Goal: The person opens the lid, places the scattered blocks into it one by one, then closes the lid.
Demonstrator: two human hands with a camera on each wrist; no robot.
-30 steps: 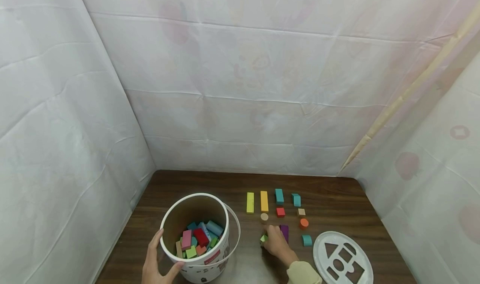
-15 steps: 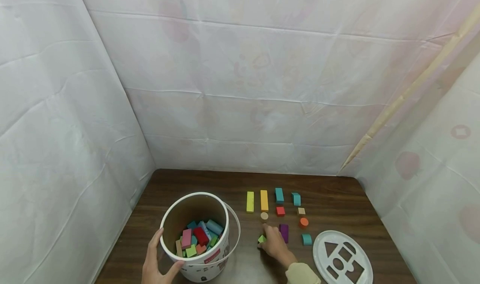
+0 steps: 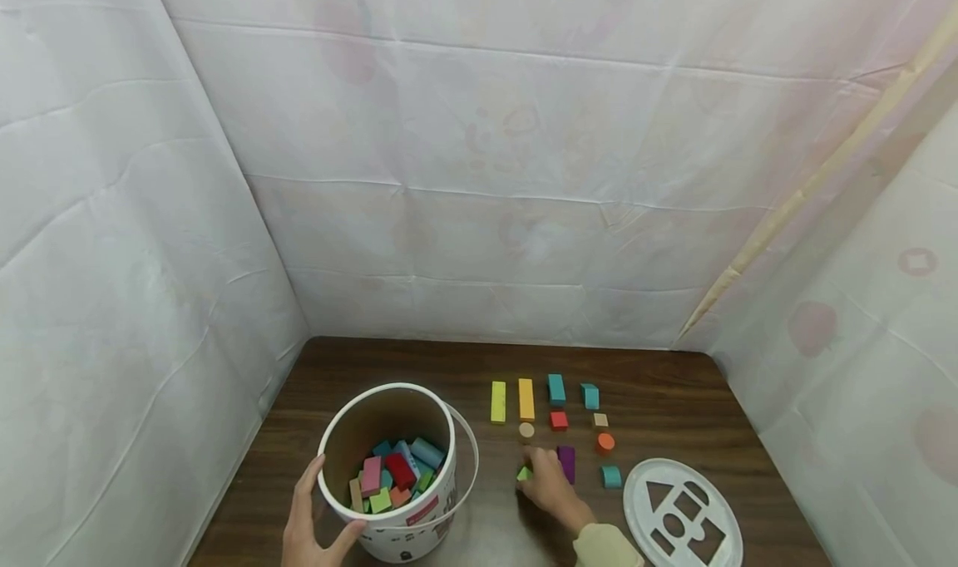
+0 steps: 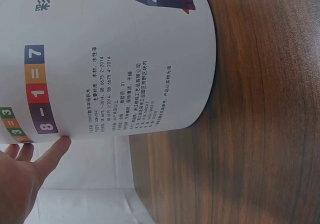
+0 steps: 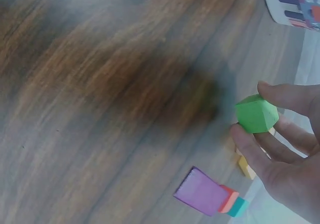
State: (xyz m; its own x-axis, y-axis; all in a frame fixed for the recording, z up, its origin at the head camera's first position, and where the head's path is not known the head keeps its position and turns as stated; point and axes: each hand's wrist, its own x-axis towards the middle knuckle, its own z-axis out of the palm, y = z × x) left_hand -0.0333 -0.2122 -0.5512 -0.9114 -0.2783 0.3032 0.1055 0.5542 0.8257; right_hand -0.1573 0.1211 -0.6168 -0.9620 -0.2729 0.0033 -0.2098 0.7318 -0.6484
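Little change over the last second: right hand [image 3: 550, 488] still pinches green block [image 5: 256, 115] near purple block [image 3: 567, 465], unreleased; left hand [image 3: 308, 517], fingers spread wide, touches bucket [image 3: 397, 540].

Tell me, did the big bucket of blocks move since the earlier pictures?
No. In the head view, the bucket stands in the same spot against the table's back edge, the left hand still touching it.
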